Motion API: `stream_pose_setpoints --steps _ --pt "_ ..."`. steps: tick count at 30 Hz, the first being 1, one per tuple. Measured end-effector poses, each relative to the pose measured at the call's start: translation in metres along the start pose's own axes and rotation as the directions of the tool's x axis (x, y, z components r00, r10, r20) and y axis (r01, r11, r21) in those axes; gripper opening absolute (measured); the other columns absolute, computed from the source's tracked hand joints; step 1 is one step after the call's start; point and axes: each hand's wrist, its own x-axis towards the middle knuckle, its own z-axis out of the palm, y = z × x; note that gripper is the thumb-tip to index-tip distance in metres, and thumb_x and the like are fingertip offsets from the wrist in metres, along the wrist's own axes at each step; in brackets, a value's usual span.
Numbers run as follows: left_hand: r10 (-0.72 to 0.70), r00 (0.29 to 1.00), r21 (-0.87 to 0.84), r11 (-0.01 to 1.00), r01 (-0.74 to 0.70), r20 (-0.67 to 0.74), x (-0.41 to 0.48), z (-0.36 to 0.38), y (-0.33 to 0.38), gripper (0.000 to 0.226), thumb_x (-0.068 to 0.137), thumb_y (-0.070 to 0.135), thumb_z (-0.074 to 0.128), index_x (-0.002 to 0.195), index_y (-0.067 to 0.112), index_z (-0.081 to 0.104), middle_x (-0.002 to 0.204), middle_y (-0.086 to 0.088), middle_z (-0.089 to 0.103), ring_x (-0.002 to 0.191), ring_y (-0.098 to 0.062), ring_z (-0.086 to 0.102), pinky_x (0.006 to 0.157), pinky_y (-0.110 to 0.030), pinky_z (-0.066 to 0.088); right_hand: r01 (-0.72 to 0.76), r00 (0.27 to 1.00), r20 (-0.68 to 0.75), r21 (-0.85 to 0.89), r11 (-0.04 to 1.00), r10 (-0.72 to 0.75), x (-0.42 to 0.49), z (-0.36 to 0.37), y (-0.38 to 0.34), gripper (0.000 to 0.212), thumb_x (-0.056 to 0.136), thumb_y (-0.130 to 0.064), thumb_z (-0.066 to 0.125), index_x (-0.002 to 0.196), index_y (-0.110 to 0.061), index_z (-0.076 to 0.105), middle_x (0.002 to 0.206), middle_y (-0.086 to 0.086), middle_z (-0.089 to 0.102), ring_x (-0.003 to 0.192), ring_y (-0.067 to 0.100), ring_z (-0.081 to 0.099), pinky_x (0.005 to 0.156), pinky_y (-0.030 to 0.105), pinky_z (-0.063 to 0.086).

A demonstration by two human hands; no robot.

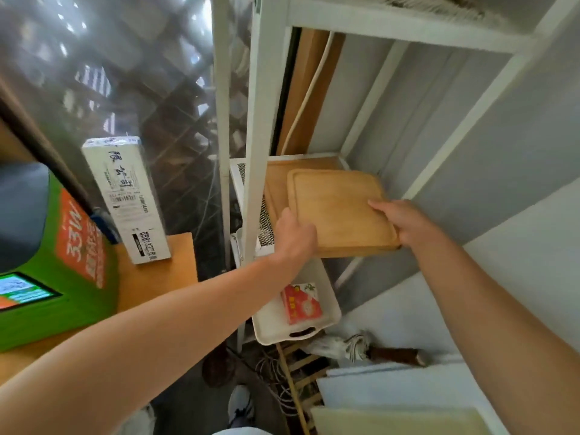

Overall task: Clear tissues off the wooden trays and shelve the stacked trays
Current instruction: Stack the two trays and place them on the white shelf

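Note:
A stack of light wooden trays (pixel 337 208) lies half on the mesh shelf (pixel 248 177) of a white metal rack, its near edge overhanging the front. My left hand (pixel 293 235) grips the stack's near left corner. My right hand (pixel 405 222) holds its near right corner, thumb on top. A larger wooden board (pixel 277 186) lies under the stack on the same shelf. No tissues show on the trays.
A white rack post (pixel 254 146) stands just left of the trays. Below hangs a white plastic tray (pixel 332 312) holding a red packet (pixel 301 304). A wooden table (pixel 157 274) on the left carries a long white box (pixel 125 199) and a green device (pixel 62 277). Cables and an umbrella (pixel 354 345) lie on the floor.

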Motion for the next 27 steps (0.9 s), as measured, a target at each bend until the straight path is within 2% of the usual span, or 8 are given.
stream_pose_setpoints --steps 4,8,10,14,17,21,24,27 --pt "-0.028 0.992 -0.101 0.995 0.015 -0.126 0.018 0.004 0.009 0.036 0.091 0.001 0.048 0.127 0.004 0.05 0.121 -0.015 0.057 0.108 -0.032 0.056 0.092 -0.044 0.051 0.072 0.991 0.112 -0.051 0.996 -0.066 0.031 0.014 -0.022 0.008 0.093 -0.012 0.063 0.097 -0.006 0.064 0.111 0.016 0.067 0.075 0.019 0.064 0.07 0.033 0.053" --pt "-0.031 0.977 -0.118 0.993 0.006 -0.21 0.034 0.002 0.013 0.033 0.093 0.001 0.051 0.125 0.006 0.05 0.119 -0.012 0.055 0.101 -0.025 0.055 0.072 -0.029 0.046 0.134 0.985 0.118 -0.049 0.99 -0.128 0.05 0.027 -0.036 0.03 0.092 -0.006 0.063 0.121 -0.002 0.06 0.082 0.003 0.067 0.067 0.012 0.063 0.06 0.027 0.053" --pt "-0.036 0.97 -0.124 0.992 0.007 -0.24 0.04 0.0 0.014 0.035 0.094 0.001 0.051 0.128 0.006 0.049 0.123 -0.012 0.055 0.105 -0.025 0.054 0.081 -0.033 0.05 0.137 0.984 0.118 -0.019 0.99 -0.134 0.055 0.034 -0.037 0.037 0.091 -0.006 0.063 0.128 -0.008 0.057 0.089 0.002 0.067 0.074 0.014 0.065 0.058 0.027 0.051" --pt "-0.011 0.957 -0.073 0.997 -0.01 -0.289 0.045 -0.003 0.01 0.038 0.089 -0.002 0.053 0.126 0.004 0.05 0.126 -0.011 0.05 0.109 -0.026 0.051 0.09 -0.037 0.049 0.145 0.985 0.101 -0.044 0.988 -0.14 0.062 0.045 -0.027 0.048 0.09 -0.007 0.062 0.137 -0.015 0.052 0.114 0.009 0.063 0.091 0.021 0.063 0.07 0.032 0.05" --pt "0.034 0.957 0.0 0.999 -0.036 -0.288 0.047 -0.006 0.005 0.036 0.089 -0.002 0.052 0.125 0.003 0.048 0.118 -0.004 0.04 0.09 -0.015 0.044 0.074 -0.023 0.039 0.149 0.987 0.07 -0.057 0.987 -0.144 0.059 0.049 -0.021 0.027 0.092 -0.006 0.055 0.115 -0.018 0.062 0.113 0.011 0.065 0.087 0.021 0.063 0.067 0.034 0.052" --pt "0.012 0.963 -0.042 0.999 -0.024 -0.27 0.042 -0.008 -0.003 0.029 0.093 0.002 0.051 0.121 0.009 0.049 0.09 0.01 0.038 0.073 -0.007 0.041 0.054 -0.018 0.033 0.171 0.984 0.066 -0.102 0.98 -0.165 0.05 0.048 -0.012 0.046 0.094 -0.006 0.051 0.139 -0.011 0.049 0.126 0.014 0.061 0.108 0.03 0.061 0.092 0.048 0.053" --pt "-0.018 0.978 -0.104 0.995 -0.004 -0.209 0.035 -0.013 -0.005 0.027 0.093 0.001 0.049 0.119 0.007 0.052 0.097 0.0 0.05 0.077 -0.013 0.05 0.056 -0.02 0.039 0.219 0.975 0.064 -0.112 0.969 -0.213 0.034 0.045 -0.006 0.051 0.094 -0.008 0.054 0.144 -0.014 0.044 0.139 0.012 0.053 0.119 0.028 0.054 0.1 0.048 0.048" --pt "0.026 0.99 0.051 0.999 -0.019 -0.142 0.025 -0.019 -0.002 0.037 0.09 0.004 0.052 0.127 -0.003 0.05 0.12 -0.02 0.057 0.093 -0.029 0.058 0.077 -0.035 0.051 0.323 0.946 0.042 -0.199 0.925 -0.321 0.009 0.045 -0.006 0.049 0.093 -0.013 0.06 0.14 -0.018 0.05 0.138 0.006 0.054 0.108 0.019 0.052 0.085 0.035 0.045"
